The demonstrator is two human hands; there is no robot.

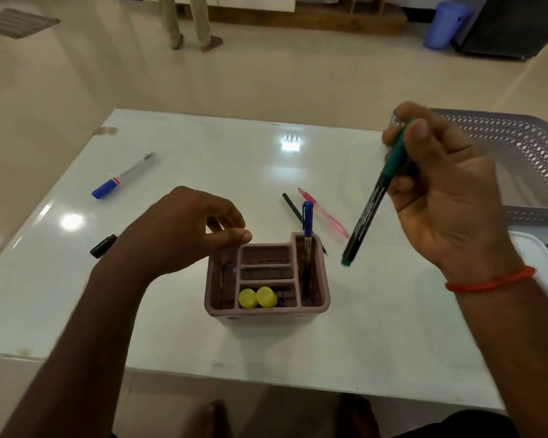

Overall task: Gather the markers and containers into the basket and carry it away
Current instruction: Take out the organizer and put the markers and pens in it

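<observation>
My right hand (pixel 446 197) grips a green marker (pixel 369 203), held slanted in the air, its lower end just right of a pink divided organizer (pixel 266 314). A blue-capped pen (pixel 307 235) stands upright in the organizer's right slot, and two yellow caps (pixel 257 297) lie in its front compartment. My left hand (pixel 187 229) hovers at the organizer's back-left corner with its fingers curled and holds nothing. A grey perforated basket (pixel 525 172) sits at the table's right edge, behind my right hand.
On the white table (pixel 203 159), a blue-capped white marker (pixel 122 176) lies at the far left. A black marker (pixel 103 246) peeks from under my left forearm. A black pen (pixel 291 207) and a pink pen (pixel 325 213) lie behind the organizer. A person's legs (pixel 190 23) stand beyond.
</observation>
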